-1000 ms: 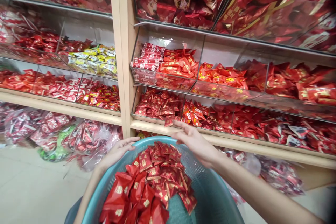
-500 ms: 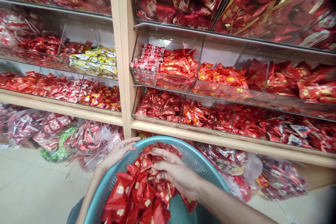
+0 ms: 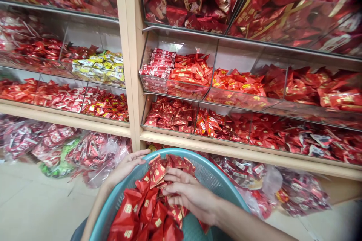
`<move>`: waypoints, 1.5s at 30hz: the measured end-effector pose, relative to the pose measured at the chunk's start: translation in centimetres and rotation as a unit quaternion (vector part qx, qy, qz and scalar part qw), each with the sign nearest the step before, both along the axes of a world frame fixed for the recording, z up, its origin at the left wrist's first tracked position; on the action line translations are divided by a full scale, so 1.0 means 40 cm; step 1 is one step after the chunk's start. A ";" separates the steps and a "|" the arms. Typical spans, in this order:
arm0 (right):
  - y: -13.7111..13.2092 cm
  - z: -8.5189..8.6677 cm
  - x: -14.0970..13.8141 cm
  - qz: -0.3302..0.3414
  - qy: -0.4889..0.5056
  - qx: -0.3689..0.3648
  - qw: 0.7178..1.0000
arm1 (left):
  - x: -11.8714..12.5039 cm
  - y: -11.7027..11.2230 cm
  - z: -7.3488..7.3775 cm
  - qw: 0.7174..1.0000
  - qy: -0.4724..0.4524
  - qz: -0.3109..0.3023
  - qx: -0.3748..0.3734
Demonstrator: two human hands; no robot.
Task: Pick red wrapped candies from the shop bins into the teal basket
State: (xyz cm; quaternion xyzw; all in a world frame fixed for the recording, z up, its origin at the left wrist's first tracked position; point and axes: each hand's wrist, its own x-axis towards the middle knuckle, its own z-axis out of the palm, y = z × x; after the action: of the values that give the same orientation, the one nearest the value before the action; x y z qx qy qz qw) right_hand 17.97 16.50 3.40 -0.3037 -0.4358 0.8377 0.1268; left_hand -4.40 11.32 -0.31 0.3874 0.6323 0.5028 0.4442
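Note:
A round teal plastic basket (image 3: 226, 182) with a mesh wall sits low in front of me, against my lap. Inside lie many small red candy packets (image 3: 148, 205) with gold print, heaped toward its left side. My left hand (image 3: 127, 167) rests at the far left rim, its forearm along the outside and its fingers holding the edge. Over the heap, my right hand (image 3: 186, 192) is spread, fingers apart and touching the packets. One patterned red packet (image 3: 157, 171) stands tilted by its fingertips. The palm side of this hand is hidden.
Wooden shelving (image 3: 135, 83) rises just beyond the basket, with clear bins (image 3: 178, 88) of red packets and some yellow-white ones (image 3: 98, 64). Beneath the bottom ledge, filled plastic bags (image 3: 93, 152) lie on the tiled floor (image 3: 31, 196) at both sides.
My right hand has shifted slightly down within the heap, and packets by its fingertips have moved and tilted up. My left hand stays on the rim. The view has shifted a little.

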 end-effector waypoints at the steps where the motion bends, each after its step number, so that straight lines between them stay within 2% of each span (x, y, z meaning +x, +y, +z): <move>1: 0.000 0.001 0.003 0.003 0.001 -0.002 1.000 | 0.000 0.000 0.001 1.000 -0.003 -0.003 0.003; 8: -0.006 0.002 0.004 0.024 -0.038 0.004 0.999 | -0.003 0.003 0.003 0.999 0.032 -0.006 0.008; 17: -0.010 -0.058 -0.001 0.053 -0.117 0.080 0.989 | 0.014 -0.002 0.025 0.999 0.045 0.019 0.009; 23: -0.008 -0.048 -0.024 0.069 -0.100 0.039 0.992 | 0.004 0.003 0.010 0.999 0.041 0.018 0.013; 31: -0.004 -0.050 -0.024 0.071 -0.078 0.036 0.994 | -0.007 0.004 -0.009 1.000 0.025 0.007 0.011; 38: -0.014 -0.033 -0.026 0.075 -0.091 0.027 0.993 | -0.004 0.006 -0.005 1.000 0.014 -0.007 0.017; 45: -0.010 -0.045 -0.037 0.100 -0.087 0.093 0.987 | -0.004 0.005 -0.003 1.000 0.011 -0.002 0.018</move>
State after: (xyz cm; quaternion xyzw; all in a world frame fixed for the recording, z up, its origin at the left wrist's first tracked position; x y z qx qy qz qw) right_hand 16.49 16.12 1.59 -0.3170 -0.5491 0.7727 0.0316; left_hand -4.55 11.52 -0.45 0.4018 0.6272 0.5087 0.4316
